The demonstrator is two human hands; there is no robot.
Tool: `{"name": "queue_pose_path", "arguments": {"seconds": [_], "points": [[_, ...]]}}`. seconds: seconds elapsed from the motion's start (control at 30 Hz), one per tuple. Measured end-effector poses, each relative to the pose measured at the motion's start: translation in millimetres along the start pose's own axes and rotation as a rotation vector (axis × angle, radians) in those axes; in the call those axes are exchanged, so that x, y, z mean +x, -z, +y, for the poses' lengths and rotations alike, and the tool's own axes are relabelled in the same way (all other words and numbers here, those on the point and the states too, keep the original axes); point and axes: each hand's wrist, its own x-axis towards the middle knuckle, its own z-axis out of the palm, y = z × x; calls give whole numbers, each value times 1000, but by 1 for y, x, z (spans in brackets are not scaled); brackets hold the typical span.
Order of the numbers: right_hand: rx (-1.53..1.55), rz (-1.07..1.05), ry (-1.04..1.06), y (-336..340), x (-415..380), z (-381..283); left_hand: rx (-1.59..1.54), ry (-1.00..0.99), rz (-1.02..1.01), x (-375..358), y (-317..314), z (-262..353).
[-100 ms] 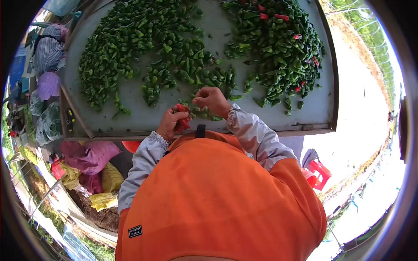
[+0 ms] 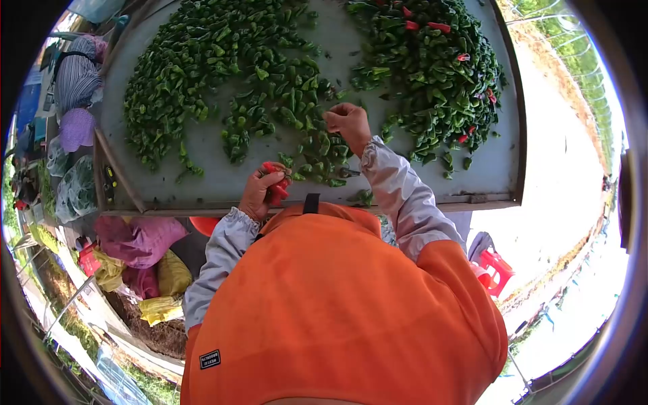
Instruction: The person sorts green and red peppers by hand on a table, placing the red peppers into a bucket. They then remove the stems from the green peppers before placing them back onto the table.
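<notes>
At the far left, beside the counter [image 2: 202,192], bundled bags [image 2: 138,243] in pink and yellow lay heaped on the ground, and a striped sack [image 2: 74,77] stood further up. On the counter's left part a broad spread of green peppers [image 2: 196,74] lay loosely scattered. Near the counter's front edge, the left hand [image 2: 262,192] was curled shut around a few red peppers [image 2: 277,183], the fingers wrapped tight and the red ends showing past the knuckles. Just to the right, the right hand [image 2: 347,123] reached out over a small clump of green peppers near the middle, fingers drawn together as if pinching at something; whether it actually gripped a pepper could not be told, since the fingertips were turned away. Further right a second, denser heap [image 2: 432,81] held green peppers with several red ones [image 2: 437,27] dotted through it. By the look of it, the step in hand was picking the red peppers out of the green and gathering them in the left hand. The next move would likely call for a fine pinch on a single pepper without dragging its neighbours. A red stool [image 2: 496,270] stood at the far right.
</notes>
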Motion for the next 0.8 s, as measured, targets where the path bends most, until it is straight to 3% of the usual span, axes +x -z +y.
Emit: {"name": "queue_pose_path", "arguments": {"seconds": [0.1, 0.2, 0.23, 0.33, 0.57, 0.67, 0.7, 0.8], "points": [[-153, 265, 69, 34, 57, 0, -62, -46, 36, -15, 17, 1], [-751, 211, 184, 53, 83, 5, -99, -5, 83, -28, 23, -1], [-998, 150, 170, 50, 83, 5, -101, 7, 97, -30, 28, -4], [-1354, 7, 36, 29, 84, 8, -104, 34, 106, -27, 34, -14], [-1442, -47, -95, 8, 93, 5, -124, 70, 116, -27, 23, -17], [-1185, 26, 277, 41, 94, 24, -147, 32, 133, -29, 28, -17], [-987, 107, 128, 56, 96, 25, -159, 21, 136, -29, 31, -16], [-1122, 336, 285, 96, 73, -9, -182, 0, 157, -33, 43, -19]]}}
